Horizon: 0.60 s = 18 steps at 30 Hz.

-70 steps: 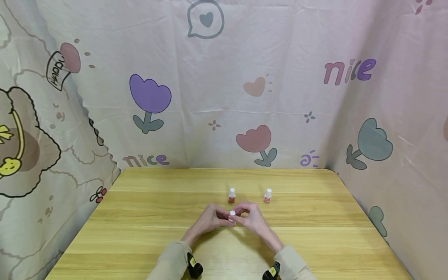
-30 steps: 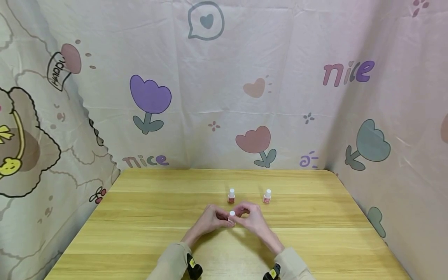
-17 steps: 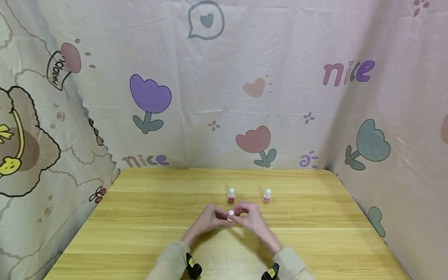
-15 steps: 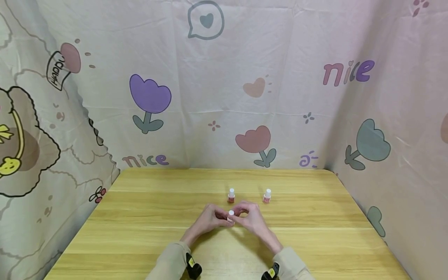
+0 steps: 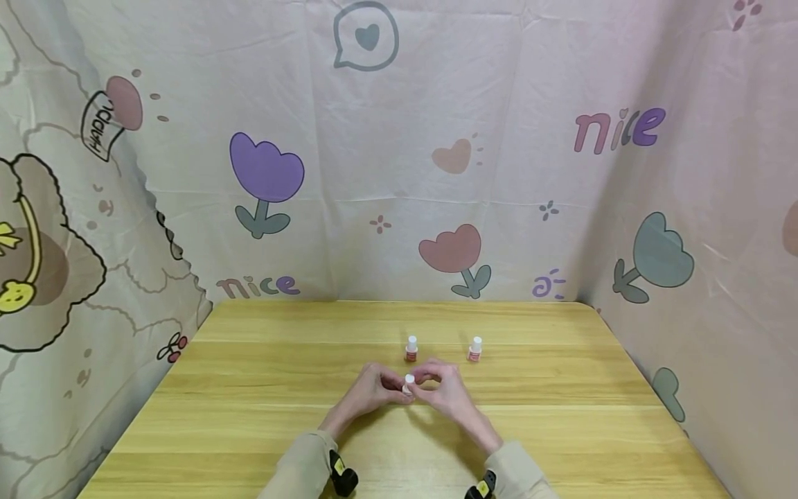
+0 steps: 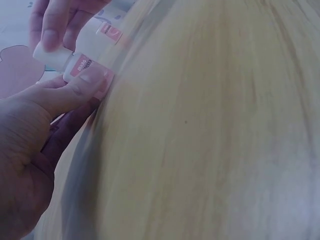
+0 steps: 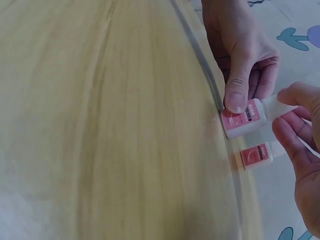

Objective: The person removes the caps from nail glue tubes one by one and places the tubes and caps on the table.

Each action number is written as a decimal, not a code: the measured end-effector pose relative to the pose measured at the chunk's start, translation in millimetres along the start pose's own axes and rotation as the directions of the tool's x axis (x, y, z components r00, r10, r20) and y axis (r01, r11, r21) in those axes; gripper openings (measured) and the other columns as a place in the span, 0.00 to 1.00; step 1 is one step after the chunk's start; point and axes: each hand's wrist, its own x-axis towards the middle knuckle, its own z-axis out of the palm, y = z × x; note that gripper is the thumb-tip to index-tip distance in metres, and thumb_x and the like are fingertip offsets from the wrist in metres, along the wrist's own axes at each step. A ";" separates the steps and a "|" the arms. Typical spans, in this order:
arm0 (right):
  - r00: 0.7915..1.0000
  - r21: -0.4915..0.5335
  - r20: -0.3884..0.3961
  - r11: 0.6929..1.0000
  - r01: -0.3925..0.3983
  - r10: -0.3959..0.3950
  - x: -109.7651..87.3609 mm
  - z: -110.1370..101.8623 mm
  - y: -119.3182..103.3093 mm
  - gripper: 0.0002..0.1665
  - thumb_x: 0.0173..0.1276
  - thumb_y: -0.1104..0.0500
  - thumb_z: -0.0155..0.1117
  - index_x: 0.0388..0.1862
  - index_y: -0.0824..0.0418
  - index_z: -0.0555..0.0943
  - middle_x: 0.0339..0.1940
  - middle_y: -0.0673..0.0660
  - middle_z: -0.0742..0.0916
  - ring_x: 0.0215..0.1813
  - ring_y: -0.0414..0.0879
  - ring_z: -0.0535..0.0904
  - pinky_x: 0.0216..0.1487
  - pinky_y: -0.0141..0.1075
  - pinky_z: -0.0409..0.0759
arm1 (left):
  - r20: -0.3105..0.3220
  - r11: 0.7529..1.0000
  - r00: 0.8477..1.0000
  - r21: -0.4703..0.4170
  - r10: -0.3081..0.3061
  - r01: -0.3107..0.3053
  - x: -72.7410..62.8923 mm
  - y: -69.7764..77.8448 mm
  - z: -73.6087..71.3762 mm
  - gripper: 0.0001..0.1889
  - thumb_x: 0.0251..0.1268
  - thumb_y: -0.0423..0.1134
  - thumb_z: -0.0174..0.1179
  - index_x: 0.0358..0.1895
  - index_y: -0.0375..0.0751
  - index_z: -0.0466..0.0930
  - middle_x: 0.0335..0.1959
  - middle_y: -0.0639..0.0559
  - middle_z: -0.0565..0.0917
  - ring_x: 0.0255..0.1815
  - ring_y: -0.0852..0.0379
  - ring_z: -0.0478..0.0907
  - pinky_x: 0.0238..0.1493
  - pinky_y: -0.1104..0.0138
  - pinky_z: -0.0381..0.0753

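A small white bottle (image 5: 409, 390) with a pink label stands at the middle of the wooden table between my two hands. My left hand (image 5: 369, 389) grips its body; in the left wrist view the thumb lies across the pink label (image 6: 82, 65). My right hand (image 5: 447, 394) pinches the white cap (image 7: 276, 106) between thumb and fingers, as the right wrist view shows. The cap sits on the bottle's top. The bottle's base is partly covered by my left fingers in the head view.
Two similar bottles stand upright just beyond my hands, one straight ahead (image 5: 411, 349) and one further right (image 5: 476, 350). The wooden table (image 5: 280, 360) ends at a printed cloth backdrop (image 5: 374, 242) behind and at both sides.
The held bottle has shifted slightly left and leans a little, with my right fingers moving along at its cap. Both hands keep their hold. The two other bottles stay in place.
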 end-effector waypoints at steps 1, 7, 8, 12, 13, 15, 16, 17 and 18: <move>1.000 -0.007 -0.005 1.000 0.002 -0.002 0.5 0.7 -0.3 0.10 0.58 0.70 0.75 0.39 0.66 0.86 0.36 0.62 0.90 0.37 0.48 0.87 0.46 0.41 0.88 | 0.004 1.000 1.000 0.004 -0.003 0.003 -0.2 -0.4 -0.5 0.08 0.54 0.38 0.76 0.38 0.44 0.91 0.34 0.49 0.92 0.31 0.64 0.86 0.37 0.74 0.84; 0.999 -0.083 -0.044 0.997 -0.012 0.008 4.8 3.9 -3.6 0.10 0.54 0.67 0.79 0.32 0.62 0.85 0.29 0.57 0.90 0.32 0.36 0.84 0.38 0.34 0.87 | 0.023 1.000 0.999 0.011 0.025 -0.026 -1.3 -2.1 -2.3 0.08 0.57 0.39 0.75 0.39 0.43 0.91 0.34 0.49 0.92 0.29 0.69 0.84 0.34 0.73 0.84; 0.999 -0.087 -0.046 0.996 -0.012 0.008 5.4 4.2 -4.2 0.10 0.54 0.67 0.79 0.32 0.62 0.85 0.29 0.56 0.90 0.31 0.35 0.83 0.38 0.34 0.87 | 0.023 0.999 0.999 0.014 0.030 -0.030 -1.4 -2.2 -2.3 0.08 0.57 0.39 0.74 0.39 0.43 0.91 0.34 0.49 0.92 0.29 0.69 0.84 0.34 0.73 0.84; 0.999 -0.073 -0.042 0.997 -0.009 0.006 6.2 4.2 -5.4 0.08 0.55 0.69 0.78 0.32 0.63 0.86 0.29 0.57 0.90 0.31 0.36 0.83 0.38 0.37 0.88 | 0.021 1.000 0.999 0.011 0.029 -0.029 -1.9 -1.6 -2.8 0.08 0.57 0.39 0.75 0.40 0.44 0.91 0.34 0.50 0.92 0.30 0.69 0.85 0.35 0.73 0.84; 0.999 -0.067 -0.039 0.998 -0.007 0.004 6.0 4.1 -5.3 0.08 0.55 0.69 0.77 0.32 0.63 0.86 0.29 0.58 0.90 0.32 0.36 0.84 0.38 0.38 0.88 | 0.019 1.000 1.000 0.008 0.024 -0.024 -2.3 -1.0 -2.9 0.08 0.56 0.39 0.75 0.40 0.45 0.91 0.35 0.51 0.92 0.30 0.69 0.85 0.35 0.74 0.84; 0.999 -0.062 -0.033 0.998 0.003 -0.005 5.7 4.0 -4.5 0.07 0.56 0.69 0.77 0.32 0.63 0.86 0.30 0.58 0.90 0.32 0.38 0.84 0.40 0.37 0.88 | 0.018 1.000 1.000 -0.001 0.023 -0.023 -2.5 -0.7 -3.2 0.09 0.56 0.39 0.75 0.40 0.44 0.91 0.35 0.49 0.92 0.30 0.68 0.85 0.35 0.74 0.84; 0.999 -0.059 -0.032 0.998 0.009 -0.010 5.5 3.8 -4.1 0.07 0.56 0.70 0.76 0.33 0.63 0.87 0.31 0.58 0.90 0.33 0.39 0.84 0.41 0.37 0.88 | 0.018 1.000 1.000 -0.005 0.022 -0.022 -2.6 -0.8 -3.2 0.09 0.56 0.39 0.75 0.40 0.44 0.91 0.35 0.49 0.92 0.30 0.68 0.85 0.35 0.74 0.83; 0.999 -0.055 -0.029 0.998 0.014 -0.016 5.3 3.7 -4.0 0.07 0.56 0.70 0.76 0.33 0.63 0.87 0.31 0.58 0.90 0.33 0.41 0.85 0.42 0.37 0.88 | 0.017 1.000 1.000 -0.007 0.023 -0.023 -2.7 -0.9 -3.3 0.09 0.56 0.38 0.75 0.40 0.43 0.91 0.35 0.48 0.92 0.30 0.67 0.85 0.35 0.74 0.83; 0.999 -0.052 -0.027 0.998 0.021 -0.022 5.1 3.5 -3.7 0.07 0.56 0.70 0.76 0.33 0.63 0.87 0.32 0.59 0.90 0.33 0.42 0.85 0.43 0.36 0.88 | 0.017 1.000 1.000 -0.011 0.024 -0.023 -2.8 -0.9 -3.5 0.09 0.56 0.38 0.75 0.40 0.43 0.91 0.35 0.48 0.92 0.31 0.66 0.86 0.35 0.75 0.83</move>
